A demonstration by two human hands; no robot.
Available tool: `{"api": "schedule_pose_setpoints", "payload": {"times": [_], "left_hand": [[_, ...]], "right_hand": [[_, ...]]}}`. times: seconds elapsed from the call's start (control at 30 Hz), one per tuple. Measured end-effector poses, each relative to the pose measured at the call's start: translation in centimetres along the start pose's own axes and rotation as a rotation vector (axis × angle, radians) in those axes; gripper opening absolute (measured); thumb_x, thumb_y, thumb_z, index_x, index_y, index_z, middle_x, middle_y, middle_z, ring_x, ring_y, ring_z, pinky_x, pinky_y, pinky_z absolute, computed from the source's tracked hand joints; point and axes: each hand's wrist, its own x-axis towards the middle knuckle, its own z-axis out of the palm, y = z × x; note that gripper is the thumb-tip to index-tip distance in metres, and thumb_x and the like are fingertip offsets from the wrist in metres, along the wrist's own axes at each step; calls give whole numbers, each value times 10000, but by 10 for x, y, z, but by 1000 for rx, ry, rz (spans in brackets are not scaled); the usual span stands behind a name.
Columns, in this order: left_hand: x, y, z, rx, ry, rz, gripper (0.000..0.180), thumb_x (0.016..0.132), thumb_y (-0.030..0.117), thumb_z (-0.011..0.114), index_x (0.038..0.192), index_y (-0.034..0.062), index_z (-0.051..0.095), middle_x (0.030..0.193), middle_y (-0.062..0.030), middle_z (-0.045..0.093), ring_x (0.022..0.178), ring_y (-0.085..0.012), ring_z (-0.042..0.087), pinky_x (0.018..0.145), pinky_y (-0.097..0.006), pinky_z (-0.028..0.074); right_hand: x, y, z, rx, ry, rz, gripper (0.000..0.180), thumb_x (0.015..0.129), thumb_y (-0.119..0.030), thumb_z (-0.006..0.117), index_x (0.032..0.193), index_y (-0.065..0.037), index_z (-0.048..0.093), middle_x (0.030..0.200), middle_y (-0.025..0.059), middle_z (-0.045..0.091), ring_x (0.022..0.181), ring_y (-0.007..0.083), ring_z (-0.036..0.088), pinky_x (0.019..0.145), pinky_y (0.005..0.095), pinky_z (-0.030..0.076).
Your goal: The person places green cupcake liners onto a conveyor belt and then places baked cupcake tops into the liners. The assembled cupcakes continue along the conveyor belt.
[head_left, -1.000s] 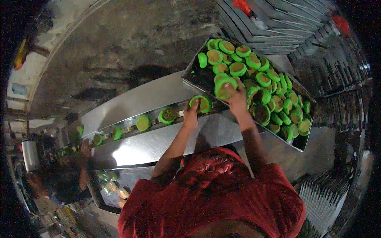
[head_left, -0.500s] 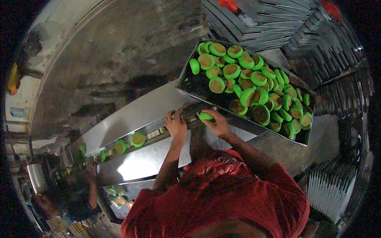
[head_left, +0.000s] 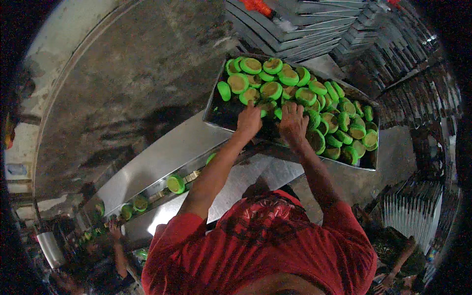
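Note:
A dark metal tray holds a heap of round buns, bright green at the sides with brown faces. My left hand reaches into its near left part, fingers curled down at a green bun that shows beside them. Close on its right, my right hand bends its fingers over the heap, with the green edge of another bun at its left side. Fingertips of both hands are partly hidden. Below the tray runs a metal conveyor carrying single green buns in its channel.
At the lower left a co-worker's hand is by the conveyor. Another person is at the lower right. Stacked metal trays stand behind the tray, and a rack of thin sheets on the right.
Both hands have moved from the conveyor up and forward into the tray, the right one having held a green bun. Buns on the conveyor have shifted, and a person has appeared at the lower right.

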Motion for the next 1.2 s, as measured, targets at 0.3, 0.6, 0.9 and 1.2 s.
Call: {"api": "schedule_pose_setpoints", "payload": {"times": [0.3,0.6,0.9,1.2], "left_hand": [[-197,-25,13,186,101,-34,528,887,369,649,1305,65,546,1431,-194,443,1321,-418,410,1115,-533,279],[-174,-5,-3,-1188,364,-368,388,972,160,586,1316,7,490,1248,-96,587,1124,-213,588,946,-337,489],[-223,-102,75,-143,237,-552,475,841,77,659,1296,30,530,1306,-211,540,1194,-378,524,1005,-438,441],[-170,-11,-36,-896,303,-466,426,923,170,647,1307,17,543,1297,-193,571,1194,-247,532,1035,-352,388]], "right_hand": [[31,5,-12,887,-221,75,511,812,-215,729,1226,21,544,1197,219,625,1148,405,566,998,429,442],[-23,-69,-8,1722,-332,242,349,900,-157,649,1206,-22,548,1113,50,610,1051,158,545,887,326,449],[-17,-29,-1,1445,-77,202,442,881,-117,655,1286,-43,495,1153,56,581,1029,167,550,861,333,469],[-26,-67,-41,988,-521,-157,386,854,-269,668,1154,-42,585,1132,217,609,1092,393,565,935,466,469]]}}
